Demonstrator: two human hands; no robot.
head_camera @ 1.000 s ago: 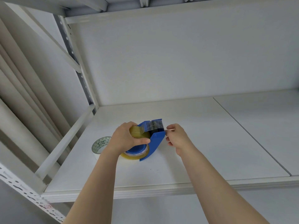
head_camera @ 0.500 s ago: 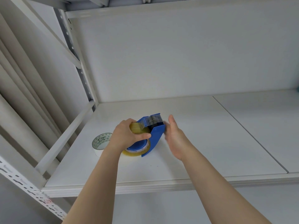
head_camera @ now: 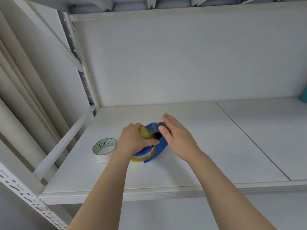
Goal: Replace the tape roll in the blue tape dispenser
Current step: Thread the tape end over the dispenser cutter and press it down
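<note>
The blue tape dispenser [head_camera: 160, 147] lies on the white shelf [head_camera: 191, 156] with a yellowish clear tape roll [head_camera: 146, 133] seated on its blue hub. My left hand [head_camera: 134, 140] grips the roll and dispenser from the left, thumb across the roll's side. My right hand [head_camera: 176, 136] is flat, fingers extended, with its thumb and palm pressed against the dispenser's front end where the tape strip crosses. A second roll, white with a green triangle-patterned core [head_camera: 104, 149], stands on the shelf just left of my left hand.
The shelf's back wall [head_camera: 182, 63] rises behind the dispenser. A diagonal brace and perforated metal upright [head_camera: 66, 140] bound the left side. A seam [head_camera: 249, 138] splits the shelf boards to the right. A teal object [head_camera: 303, 97] peeks in at the far right.
My right hand let go of the pinched tape end, opened flat and moved up over the dispenser's front. My left hand kept its hold.
</note>
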